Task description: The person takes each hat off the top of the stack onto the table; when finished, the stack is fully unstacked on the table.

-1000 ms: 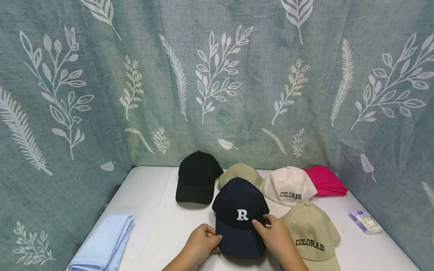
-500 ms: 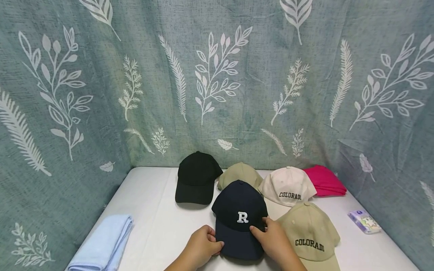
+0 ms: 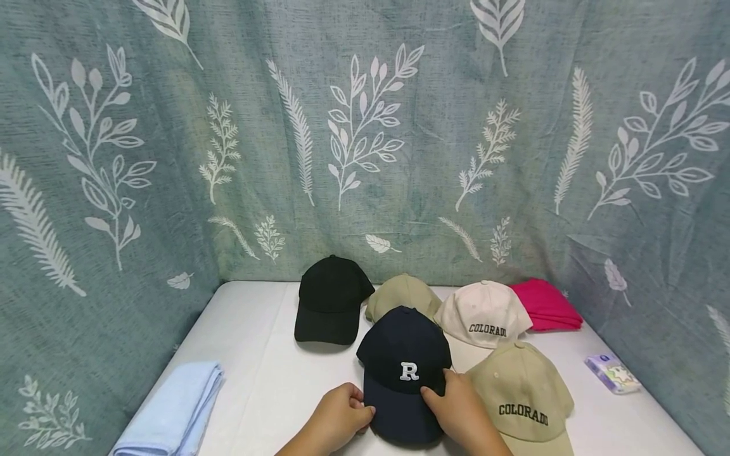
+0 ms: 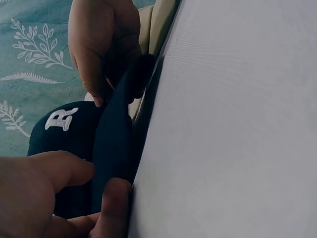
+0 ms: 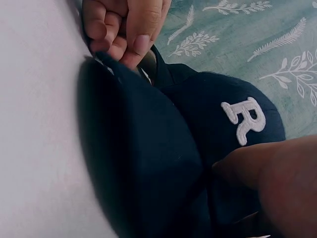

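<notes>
A navy baseball cap (image 3: pixel 402 348) with a white letter R lies on the white table, its brim toward me. My left hand (image 3: pixel 341 415) pinches the left edge of the brim between thumb and fingers. On the other side, my right hand (image 3: pixel 459 402) grips the cap where brim and crown meet, its thumb on top. The right wrist view shows the R (image 5: pixel 245 119) close above my right thumb. Right beside my right hand is a khaki COLORADO cap (image 3: pixel 521 386). A black cap (image 3: pixel 333 294) sits behind on the left.
Behind the navy cap stand an olive-beige cap (image 3: pixel 403 294) and a cream COLORADO cap (image 3: pixel 485 310). Folded pink cloth (image 3: pixel 547 304) lies at the back right, a small tissue pack (image 3: pixel 613 373) at the right edge. A folded light-blue towel (image 3: pixel 171 408) lies front left. Patterned curtains (image 3: pixel 365 126) enclose the table.
The navy cap has shifted slightly toward me, both hands moving with it and keeping hold. The other caps and cloths stay where they were.
</notes>
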Demonstrator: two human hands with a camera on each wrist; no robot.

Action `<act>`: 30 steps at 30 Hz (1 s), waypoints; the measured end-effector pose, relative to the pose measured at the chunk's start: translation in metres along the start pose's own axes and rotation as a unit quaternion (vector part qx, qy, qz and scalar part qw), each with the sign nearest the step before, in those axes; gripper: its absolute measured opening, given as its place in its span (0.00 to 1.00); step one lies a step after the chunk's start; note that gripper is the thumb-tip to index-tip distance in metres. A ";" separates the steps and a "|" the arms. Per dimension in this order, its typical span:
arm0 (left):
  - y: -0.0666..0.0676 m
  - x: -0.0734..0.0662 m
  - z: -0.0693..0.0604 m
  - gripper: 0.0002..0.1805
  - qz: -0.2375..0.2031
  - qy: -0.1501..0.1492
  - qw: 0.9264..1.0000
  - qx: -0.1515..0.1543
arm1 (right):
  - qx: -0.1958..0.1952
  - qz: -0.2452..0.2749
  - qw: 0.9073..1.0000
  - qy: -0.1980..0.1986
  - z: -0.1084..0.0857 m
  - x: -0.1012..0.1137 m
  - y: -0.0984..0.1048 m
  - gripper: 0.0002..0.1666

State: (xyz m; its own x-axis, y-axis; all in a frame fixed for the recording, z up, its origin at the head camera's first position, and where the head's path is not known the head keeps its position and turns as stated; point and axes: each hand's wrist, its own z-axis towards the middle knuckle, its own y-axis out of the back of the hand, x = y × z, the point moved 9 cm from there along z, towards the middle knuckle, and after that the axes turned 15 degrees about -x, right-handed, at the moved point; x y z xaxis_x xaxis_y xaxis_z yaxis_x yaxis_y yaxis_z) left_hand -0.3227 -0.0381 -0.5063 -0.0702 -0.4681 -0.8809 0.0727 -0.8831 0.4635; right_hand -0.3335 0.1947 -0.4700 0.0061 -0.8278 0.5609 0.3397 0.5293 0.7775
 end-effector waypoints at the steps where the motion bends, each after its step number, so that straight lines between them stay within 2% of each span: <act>1: 0.000 -0.001 0.000 0.14 -0.001 -0.003 1.000 0.002 | 0.001 -0.001 1.000 0.000 0.000 0.000 0.000 0.41; 4: 0.000 -0.003 -0.001 0.13 -0.001 -0.012 1.000 0.003 | 0.003 -0.002 1.000 -0.004 0.000 0.000 0.001 0.41; 6: 0.000 -0.002 -0.002 0.11 -0.014 -0.008 1.000 0.006 | 0.008 -0.001 1.000 -0.011 0.000 -0.002 0.001 0.40; 11: -0.002 0.005 0.000 0.10 -0.034 0.030 0.999 0.017 | 0.005 0.013 0.999 -0.035 0.001 -0.005 0.003 0.38; 18: -0.001 0.010 0.002 0.13 -0.032 0.052 0.998 0.024 | -0.072 0.066 0.994 -0.050 0.001 -0.001 0.021 0.33; 22: 0.000 0.012 0.003 0.10 -0.046 0.062 0.997 0.023 | -0.115 0.109 0.986 -0.056 0.000 0.002 0.029 0.26; 30: 0.015 0.018 0.006 0.09 -0.072 0.080 0.994 0.002 | -0.188 0.170 0.967 -0.026 -0.003 0.013 0.040 0.17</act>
State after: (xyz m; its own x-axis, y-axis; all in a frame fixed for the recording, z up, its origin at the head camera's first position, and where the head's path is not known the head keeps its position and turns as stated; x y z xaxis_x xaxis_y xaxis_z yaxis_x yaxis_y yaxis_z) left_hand -0.3292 -0.0604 -0.5145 0.0796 -0.3267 -0.9418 0.0699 -0.9406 0.3322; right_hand -0.3172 0.2043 -0.4328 0.1327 -0.6025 0.7870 0.6440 0.6560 0.3936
